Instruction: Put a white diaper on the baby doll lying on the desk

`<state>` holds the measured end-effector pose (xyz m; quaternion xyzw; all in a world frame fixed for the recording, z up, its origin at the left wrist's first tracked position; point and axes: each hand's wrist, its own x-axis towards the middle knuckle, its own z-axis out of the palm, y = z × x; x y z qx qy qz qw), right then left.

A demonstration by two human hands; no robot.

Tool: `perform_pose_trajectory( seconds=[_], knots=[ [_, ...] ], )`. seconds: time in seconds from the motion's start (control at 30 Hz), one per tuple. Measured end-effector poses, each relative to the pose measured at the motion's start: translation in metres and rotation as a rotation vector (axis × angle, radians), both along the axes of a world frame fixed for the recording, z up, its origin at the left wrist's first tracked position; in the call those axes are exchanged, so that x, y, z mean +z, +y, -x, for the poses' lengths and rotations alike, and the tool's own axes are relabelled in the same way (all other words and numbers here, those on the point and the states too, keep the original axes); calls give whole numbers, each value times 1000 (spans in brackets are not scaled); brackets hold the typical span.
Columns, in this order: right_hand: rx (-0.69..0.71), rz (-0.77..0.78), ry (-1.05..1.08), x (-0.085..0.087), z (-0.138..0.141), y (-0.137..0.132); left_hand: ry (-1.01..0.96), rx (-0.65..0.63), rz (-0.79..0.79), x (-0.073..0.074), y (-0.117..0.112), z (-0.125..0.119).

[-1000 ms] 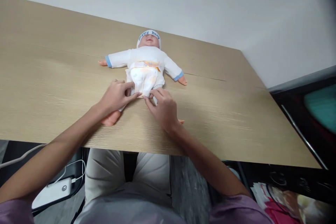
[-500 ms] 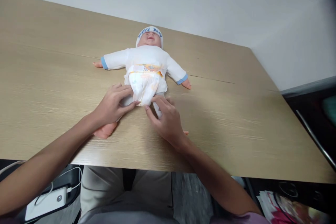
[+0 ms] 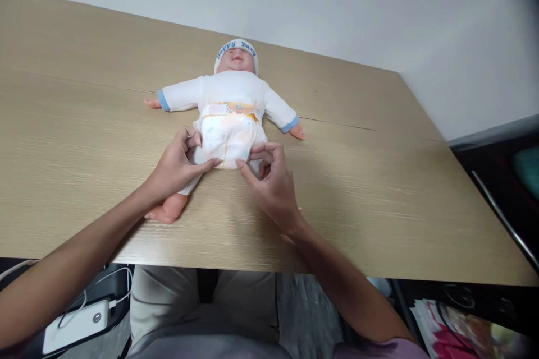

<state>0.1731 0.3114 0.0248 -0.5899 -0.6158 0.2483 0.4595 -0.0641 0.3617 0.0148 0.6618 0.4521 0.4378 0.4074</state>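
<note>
A baby doll (image 3: 231,85) in white clothes with blue cuffs lies on its back, arms spread, its cap lettered "Happy Baby". Around its waist and crotch sits a white diaper (image 3: 227,140) with an orange printed waistband. My left hand (image 3: 179,160) is closed at the diaper's left leg edge, thumb along the lower part and fingers curled at the side. On the other side, my right hand (image 3: 272,182) grips the right leg edge between thumb and curled fingers. One doll foot (image 3: 168,210) shows below my left wrist; my right hand mostly covers the other leg.
The wooden table (image 3: 105,78) runs back to a pale wall (image 3: 295,0). A white power bank (image 3: 76,325) with a cable rests below the front edge at left. At lower right are papers and a pink item (image 3: 452,342); a dark cabinet (image 3: 505,179) stands at right.
Both hands have spread slightly apart, and the diaper's lower part between them looks wider and flatter. My right fingers have moved up along its edge.
</note>
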Motion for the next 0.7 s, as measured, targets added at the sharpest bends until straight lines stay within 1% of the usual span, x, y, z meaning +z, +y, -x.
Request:
perform_pose_trajectory(
  seconds=[0.07, 0.13, 0.3, 0.4, 0.47, 0.57, 0.63, 0.7],
  knots=[
    [-23, -3, -25, 0, -3, 0, -38, 47, 26, 0, -1, -1],
    [-29, -17, -69, -1, -5, 0, -24, 66, 48, 1, -2, -2],
    [23, -91, -189, -2, -5, 3, 123, 35, 35, 8, -5, 0],
    [72, -98, -217, -2, -2, 5, 175, 1, 33, 13, -4, 0],
    [81, -87, -204, -1, 0, 6, 130, -53, 76, 17, -3, 1],
    [56, -26, -154, 0, 0, 5, 13, -130, 190, 21, -2, 1],
    [43, 33, -101, 2, -1, 4, -64, -151, 270, 22, -1, 2],
    [48, 88, -41, 3, -2, 4, -140, -145, 330, 22, 0, 3]
  ],
)
